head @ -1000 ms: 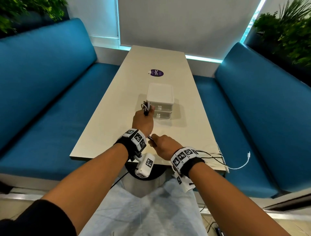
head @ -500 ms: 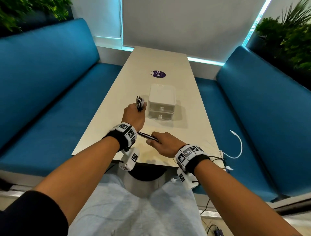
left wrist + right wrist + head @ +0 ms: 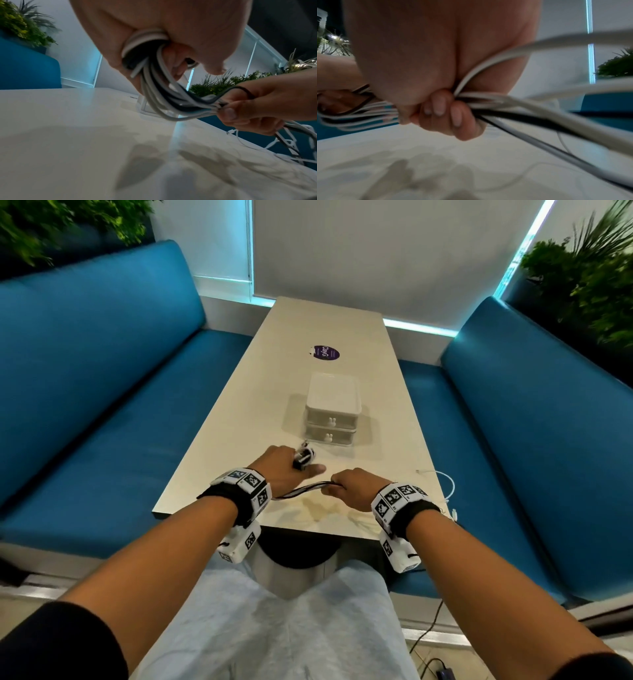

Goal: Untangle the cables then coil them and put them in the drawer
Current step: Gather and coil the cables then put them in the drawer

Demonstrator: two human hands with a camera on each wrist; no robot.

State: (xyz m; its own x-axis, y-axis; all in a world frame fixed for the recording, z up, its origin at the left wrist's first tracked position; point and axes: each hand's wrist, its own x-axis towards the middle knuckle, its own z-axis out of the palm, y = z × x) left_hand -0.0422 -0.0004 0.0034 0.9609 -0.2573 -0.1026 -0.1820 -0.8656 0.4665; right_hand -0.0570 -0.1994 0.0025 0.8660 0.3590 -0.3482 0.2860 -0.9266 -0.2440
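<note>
A bundle of white and black cables point(image 3: 303, 491) stretches between my two hands above the near end of the table. My left hand point(image 3: 284, 465) grips several coiled loops point(image 3: 145, 40) of it, and loop ends stick out past my knuckles point(image 3: 303, 455). My right hand point(image 3: 352, 486) is closed round the cable strands point(image 3: 488, 106) just to the right. The loose white cable tail point(image 3: 447, 484) trails off the table's right edge. The white two-drawer box point(image 3: 332, 409) stands beyond my hands, both drawers closed.
The long pale table point(image 3: 239, 446) runs away from me, with a purple round sticker point(image 3: 325, 353) past the drawer box. Blue benches point(image 3: 102, 422) flank it on both sides. A thin dark cord point(image 3: 428, 628) lies on the floor at the right.
My left hand has drawn back toward me from beside the drawer box with the coil. The right hand stays on the strands, and the white tail has slid up onto the table edge.
</note>
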